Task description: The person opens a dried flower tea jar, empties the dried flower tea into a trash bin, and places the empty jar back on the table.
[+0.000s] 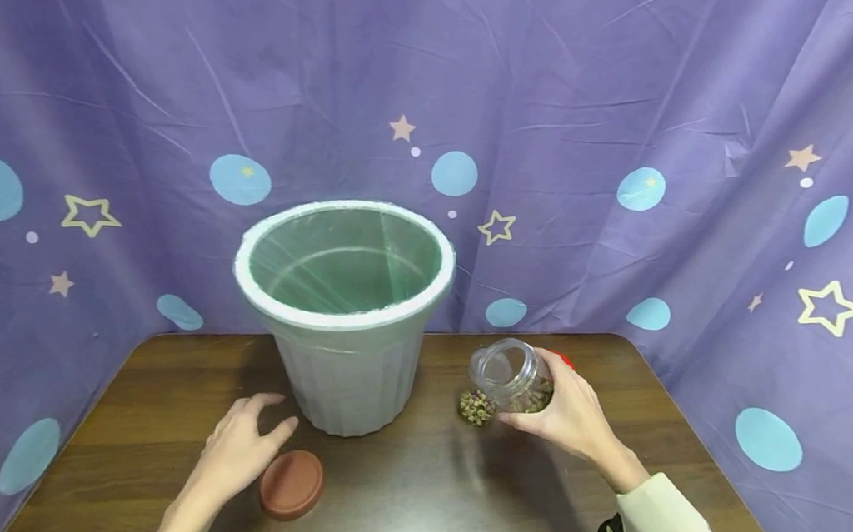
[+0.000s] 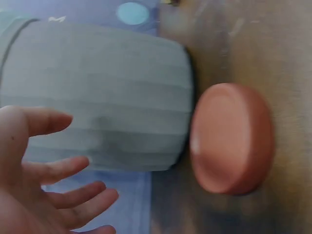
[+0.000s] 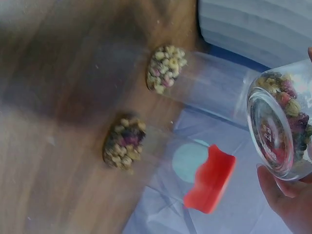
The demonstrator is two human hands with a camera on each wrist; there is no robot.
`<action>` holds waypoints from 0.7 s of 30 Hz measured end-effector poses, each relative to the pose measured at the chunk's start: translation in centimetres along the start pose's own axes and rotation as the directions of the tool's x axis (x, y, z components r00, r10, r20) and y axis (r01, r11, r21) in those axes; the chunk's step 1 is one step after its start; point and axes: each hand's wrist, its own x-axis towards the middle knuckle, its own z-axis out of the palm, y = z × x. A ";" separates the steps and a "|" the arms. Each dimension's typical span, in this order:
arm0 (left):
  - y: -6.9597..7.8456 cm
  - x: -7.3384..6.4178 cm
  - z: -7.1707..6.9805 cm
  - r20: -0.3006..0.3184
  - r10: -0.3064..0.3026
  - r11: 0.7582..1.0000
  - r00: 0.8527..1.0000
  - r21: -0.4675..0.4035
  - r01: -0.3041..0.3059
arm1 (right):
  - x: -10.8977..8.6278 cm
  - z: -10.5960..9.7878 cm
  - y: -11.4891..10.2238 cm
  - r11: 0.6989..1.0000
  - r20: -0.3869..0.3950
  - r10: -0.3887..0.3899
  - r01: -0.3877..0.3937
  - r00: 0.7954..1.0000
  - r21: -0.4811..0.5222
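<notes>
My right hand [image 1: 570, 417] grips a clear jar [image 1: 529, 383], tilted with its open mouth toward the bin side. Dried flower buds [image 3: 287, 102] lie inside that jar, in the right wrist view. Behind it stands a second clear jar [image 3: 214, 80] with pale dried buds at its bottom; whether the two touch cannot be told. My left hand [image 1: 241, 447] holds nothing, its fingers spread and loosely bent beside the grey bin [image 1: 353, 380]. A round reddish-brown lid [image 1: 292, 484] rests on the table just below the left hand.
A third clear container with a red scalloped top [image 3: 209, 180] and dried flowers stands behind the held jar. The large grey bin has a white rim [image 1: 351, 318]. A purple patterned curtain [image 1: 536, 124] hangs behind the brown wooden table [image 1: 415, 501].
</notes>
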 end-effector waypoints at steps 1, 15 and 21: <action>0.2 0.2 -0.5 -0.017 -0.015 1.000 1.000 -0.027 0.014 | 0.2 -0.2 0.0 1.000 -0.002 -0.004 0.004 1.000 -0.001; 2.9 2.5 -5.2 -0.155 -0.116 0.967 0.981 -0.242 0.076 | 1.2 -1.4 0.0 1.000 -0.009 0.010 -0.010 1.000 0.007; 4.1 4.1 -7.0 -0.211 -0.137 0.970 0.968 -0.228 0.087 | 2.5 -1.8 -0.4 1.000 -0.024 -0.007 0.007 1.000 -0.010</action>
